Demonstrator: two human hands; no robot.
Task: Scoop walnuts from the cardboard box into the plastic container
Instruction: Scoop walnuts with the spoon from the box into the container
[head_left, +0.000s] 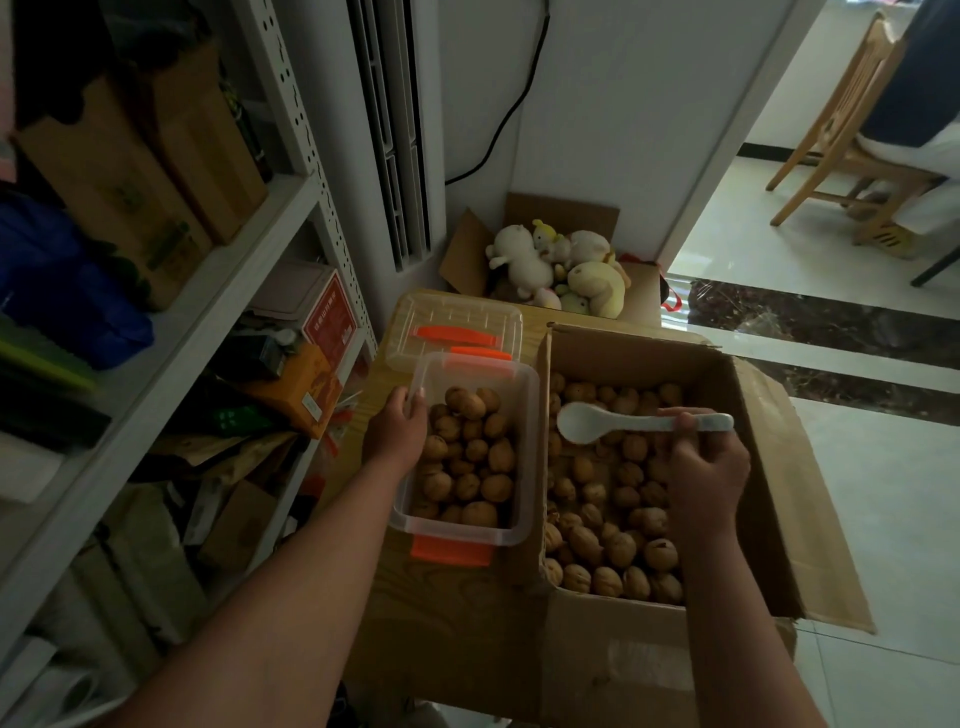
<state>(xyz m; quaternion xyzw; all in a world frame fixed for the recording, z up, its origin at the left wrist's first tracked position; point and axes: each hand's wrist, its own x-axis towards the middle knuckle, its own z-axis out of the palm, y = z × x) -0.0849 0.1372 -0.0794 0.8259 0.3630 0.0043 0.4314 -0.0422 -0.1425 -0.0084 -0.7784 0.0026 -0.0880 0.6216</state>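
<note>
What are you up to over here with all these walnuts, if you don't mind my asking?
A person is spooning walnuts from the cardboard box into the plastic container. The right hand grips a white spoon by its handle above the walnuts in the box; the spoon's bowl is empty. The left hand holds the container's left rim. The container is fairly full, and its lid lies just behind it.
</note>
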